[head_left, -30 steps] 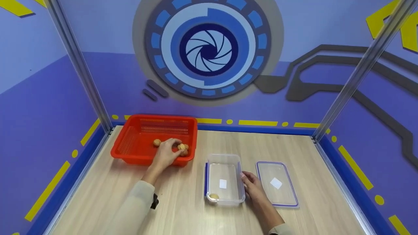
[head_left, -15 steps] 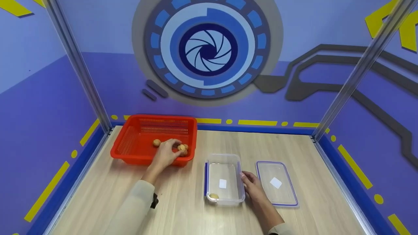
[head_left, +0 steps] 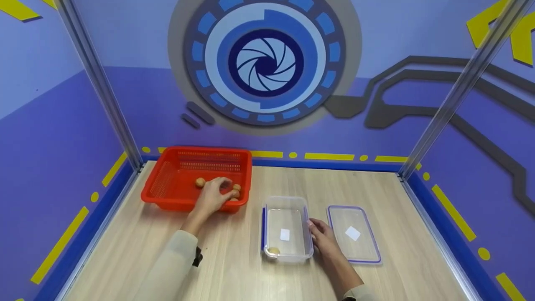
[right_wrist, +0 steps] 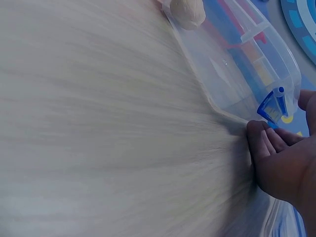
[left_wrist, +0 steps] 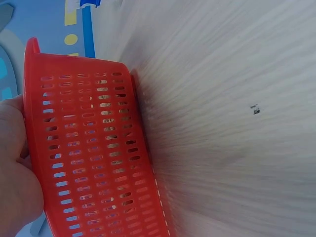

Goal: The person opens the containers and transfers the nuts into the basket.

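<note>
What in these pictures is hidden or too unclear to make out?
- Head view: the left hand covers some balls in the red basket, so their count is unclear.
- Left wrist view: the basket wall hides its inside.
- Right wrist view: right hand cut off by the edge; clear container partly blurred.

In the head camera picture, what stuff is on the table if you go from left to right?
Red basket → left hand reaching into it → clear box → right hand against the box's side → flat lid.
</note>
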`<state>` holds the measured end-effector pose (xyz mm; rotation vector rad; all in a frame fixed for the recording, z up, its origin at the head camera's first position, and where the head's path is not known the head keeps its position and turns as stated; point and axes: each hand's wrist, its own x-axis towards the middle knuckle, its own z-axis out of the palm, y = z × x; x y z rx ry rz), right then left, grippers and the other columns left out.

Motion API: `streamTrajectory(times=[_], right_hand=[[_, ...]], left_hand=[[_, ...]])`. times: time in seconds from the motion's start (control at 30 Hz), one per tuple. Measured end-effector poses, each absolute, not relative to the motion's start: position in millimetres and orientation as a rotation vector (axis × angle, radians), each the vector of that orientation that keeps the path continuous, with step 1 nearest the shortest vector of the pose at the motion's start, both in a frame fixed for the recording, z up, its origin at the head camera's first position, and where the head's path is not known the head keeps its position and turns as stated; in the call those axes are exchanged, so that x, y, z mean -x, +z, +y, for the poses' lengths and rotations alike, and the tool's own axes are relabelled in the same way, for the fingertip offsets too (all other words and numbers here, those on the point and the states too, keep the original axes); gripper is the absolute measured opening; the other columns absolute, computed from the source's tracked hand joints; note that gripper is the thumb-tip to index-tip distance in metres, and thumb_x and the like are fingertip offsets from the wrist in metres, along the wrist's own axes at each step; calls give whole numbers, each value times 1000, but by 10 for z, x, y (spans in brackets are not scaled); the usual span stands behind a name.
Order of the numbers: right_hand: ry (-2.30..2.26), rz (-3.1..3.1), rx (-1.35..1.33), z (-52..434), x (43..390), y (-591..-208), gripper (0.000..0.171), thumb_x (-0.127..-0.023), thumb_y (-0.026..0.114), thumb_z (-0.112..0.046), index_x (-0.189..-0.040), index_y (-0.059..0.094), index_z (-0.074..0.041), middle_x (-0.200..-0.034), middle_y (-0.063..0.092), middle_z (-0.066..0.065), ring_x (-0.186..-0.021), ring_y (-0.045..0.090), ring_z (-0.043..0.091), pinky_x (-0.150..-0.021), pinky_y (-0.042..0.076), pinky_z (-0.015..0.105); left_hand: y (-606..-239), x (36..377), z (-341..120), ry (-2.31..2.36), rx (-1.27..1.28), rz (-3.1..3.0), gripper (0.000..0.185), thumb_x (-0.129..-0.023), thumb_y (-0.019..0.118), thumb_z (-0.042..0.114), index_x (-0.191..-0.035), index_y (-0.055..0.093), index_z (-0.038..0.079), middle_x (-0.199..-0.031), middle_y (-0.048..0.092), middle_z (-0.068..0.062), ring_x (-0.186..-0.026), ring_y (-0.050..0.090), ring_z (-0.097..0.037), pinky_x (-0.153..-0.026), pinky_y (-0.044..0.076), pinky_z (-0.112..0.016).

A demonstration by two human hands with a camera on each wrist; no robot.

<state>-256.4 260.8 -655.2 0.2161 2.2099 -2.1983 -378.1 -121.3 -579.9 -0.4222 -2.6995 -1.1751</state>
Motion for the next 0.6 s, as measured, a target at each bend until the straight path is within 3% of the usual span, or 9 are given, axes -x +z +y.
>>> streamTrajectory(times=[0.2,0.6], right_hand=[[-2212,2188,-220,2617,2559,-6564,59,-111,58,-31,-148,46,12,-147,52,32,-138,51,44,-114,45,58],[-2243,2173,-228,2600,2576,-6558,54,-111,59,-28,-145,48,13,-144,55,32,-134,53,40,-109,50,53]], left_hand=[[-5757,3775,-1195,-1214,418,-2672,41,-94,84,19,-129,71,5,-128,71,-10,-123,65,-27,-110,50,-47],[-5451,3590,-862,-1154,555,-2642,50,-91,86,27,-136,69,10,-130,70,-5,-120,65,-27,-106,54,-44]])
